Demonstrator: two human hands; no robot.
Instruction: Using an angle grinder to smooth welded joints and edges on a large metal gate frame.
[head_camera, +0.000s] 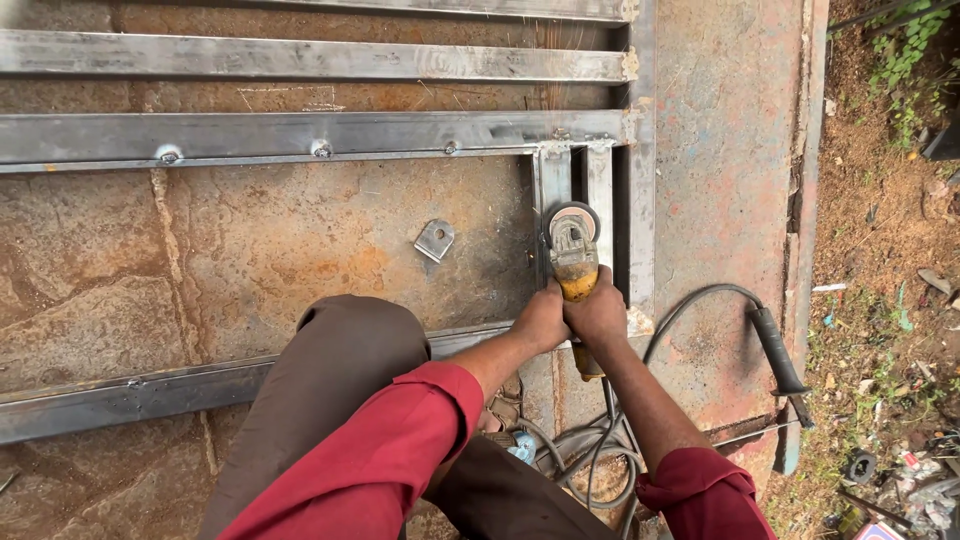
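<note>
From the loose metal tab (435, 240) at centre, rightward: left hand (540, 318) and right hand (600, 315) both clench the yellow angle grinder (573, 262), seemingly mid-grind on the steel frame (300, 132) joint right of centre, which calls for steady pressure.

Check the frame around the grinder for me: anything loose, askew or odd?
One thing stands out: a small metal bracket with a hole lies loose and tilted on the rusty plate, apart from the steel frame. Both hands, left hand and right hand, grip the yellow angle grinder, whose cable coils by the person's feet.
</note>
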